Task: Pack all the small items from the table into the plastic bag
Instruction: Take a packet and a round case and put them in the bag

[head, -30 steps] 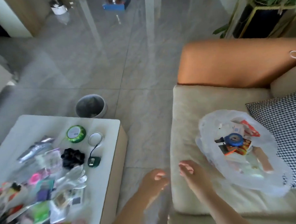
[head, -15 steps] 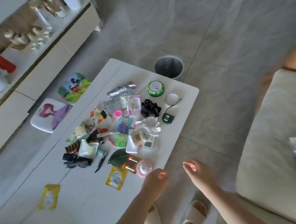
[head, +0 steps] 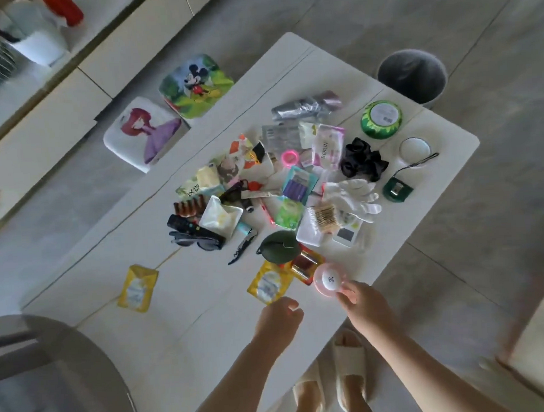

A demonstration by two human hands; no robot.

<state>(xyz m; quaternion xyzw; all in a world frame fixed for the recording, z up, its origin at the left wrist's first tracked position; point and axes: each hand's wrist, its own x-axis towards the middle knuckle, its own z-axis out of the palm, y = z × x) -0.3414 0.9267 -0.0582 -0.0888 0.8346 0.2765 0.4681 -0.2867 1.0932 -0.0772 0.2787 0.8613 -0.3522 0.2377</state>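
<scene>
Many small items lie heaped on the white table [head: 206, 303]. Among them are a pink round case [head: 329, 279], two yellow sachets [head: 270, 283] [head: 138, 287], a dark green pouch [head: 277, 247], a white glove [head: 354, 198], a black scrunchie [head: 361, 158] and a green round tin [head: 381, 119]. My right hand [head: 362, 298] pinches the near rim of the pink round case at the table's near edge. My left hand [head: 279, 318] hovers loosely curled just below the nearer yellow sachet and holds nothing. The plastic bag is out of view.
A grey waste bin [head: 412, 75] stands on the floor past the table's far right corner. Two picture-printed cushions [head: 195, 84] [head: 144, 130] lie on the floor to the left, beside a low white cabinet [head: 40, 129]. A grey rounded chair back [head: 52, 374] fills the lower left.
The view swung from the sofa with the bag to the table. Both hands moved over the table's near edge, and my right hand reached the pink round case.
</scene>
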